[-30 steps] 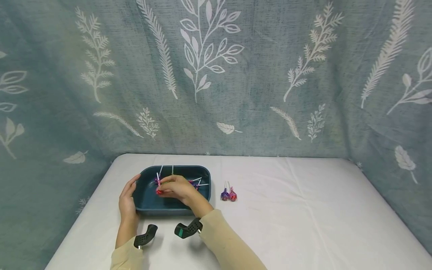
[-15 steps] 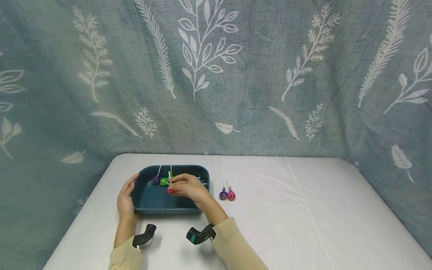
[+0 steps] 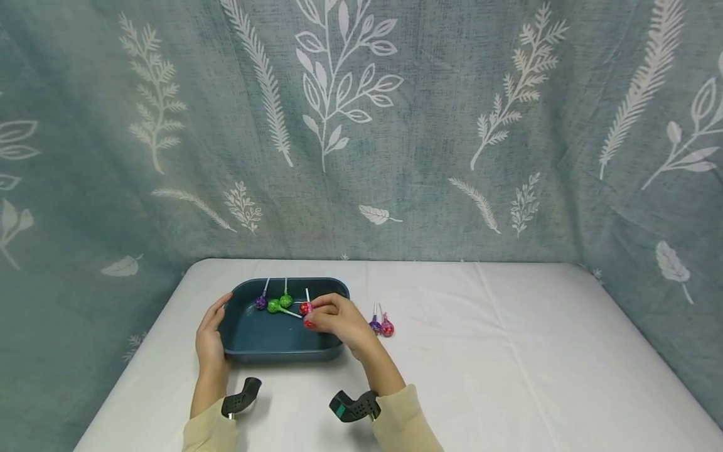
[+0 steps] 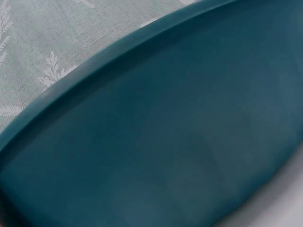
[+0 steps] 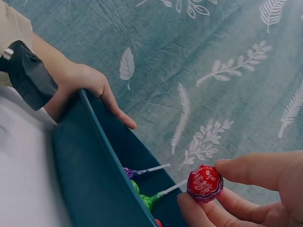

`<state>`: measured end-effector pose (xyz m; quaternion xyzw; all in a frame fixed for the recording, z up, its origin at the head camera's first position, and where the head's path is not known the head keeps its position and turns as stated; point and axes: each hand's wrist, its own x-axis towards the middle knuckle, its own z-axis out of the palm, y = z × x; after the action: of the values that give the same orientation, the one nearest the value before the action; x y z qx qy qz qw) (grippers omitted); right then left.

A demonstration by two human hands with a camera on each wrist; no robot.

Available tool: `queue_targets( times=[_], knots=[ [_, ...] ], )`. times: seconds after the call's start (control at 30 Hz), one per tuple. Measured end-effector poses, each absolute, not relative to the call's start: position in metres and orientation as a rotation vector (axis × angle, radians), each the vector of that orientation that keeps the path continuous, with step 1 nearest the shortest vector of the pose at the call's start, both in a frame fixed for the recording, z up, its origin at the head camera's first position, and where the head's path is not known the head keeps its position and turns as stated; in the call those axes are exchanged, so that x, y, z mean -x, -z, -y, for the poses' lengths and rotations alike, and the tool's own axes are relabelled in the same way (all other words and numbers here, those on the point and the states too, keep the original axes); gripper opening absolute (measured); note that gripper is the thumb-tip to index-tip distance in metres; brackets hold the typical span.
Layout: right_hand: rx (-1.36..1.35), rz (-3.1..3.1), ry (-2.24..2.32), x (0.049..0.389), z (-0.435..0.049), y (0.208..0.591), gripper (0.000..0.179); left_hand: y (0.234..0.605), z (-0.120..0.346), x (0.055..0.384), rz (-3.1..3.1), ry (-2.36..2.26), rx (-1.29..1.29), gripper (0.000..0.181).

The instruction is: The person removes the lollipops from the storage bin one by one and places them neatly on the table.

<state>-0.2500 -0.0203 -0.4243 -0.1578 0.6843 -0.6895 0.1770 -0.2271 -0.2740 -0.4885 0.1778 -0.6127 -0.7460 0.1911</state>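
My right hand (image 3: 341, 321) pinches a red-and-pink wrapped lollipop (image 5: 204, 183) between thumb and fingers, over the right part of a dark teal tray (image 3: 254, 336). Its white stick points up. My left hand (image 3: 210, 339) rests against the tray's left end, fingers straight along the outside. In the tray lie a purple lollipop (image 3: 260, 302), two green lollipops (image 3: 286, 301) and a red lollipop (image 3: 304, 308). The right hand hides part of the tray's right side. The left wrist view shows only the tray's wall (image 4: 142, 118) and some curtain.
A purple lollipop (image 3: 375, 325) and a pink-red lollipop (image 3: 387, 328) lie side by side on the white tablecloth (image 3: 508, 364), right of the tray. A patterned green-blue curtain (image 3: 429, 207) stands behind the table and along its sides.
My right hand has moved right across the tray with the lollipop, uncovering the green lollipops and a red one. The left hand stays at the tray's left end.
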Motion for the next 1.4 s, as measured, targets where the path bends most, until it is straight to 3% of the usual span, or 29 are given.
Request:
queue_targets(
  times=[0.7, 1.4],
  knots=[
    [0.402, -1.897, 2.041, 0.246, -0.016, 0.419, 0.038, 0.487, 0.274, 0.227, 1.705, 2.114, -0.493, 0.043],
    [0.207, -1.982, 2.101, 0.264, -0.068, 0.423, 0.035, 0.486, 0.272, 0.226, 1.766, 2.050, -0.557, 0.043]
  ],
)
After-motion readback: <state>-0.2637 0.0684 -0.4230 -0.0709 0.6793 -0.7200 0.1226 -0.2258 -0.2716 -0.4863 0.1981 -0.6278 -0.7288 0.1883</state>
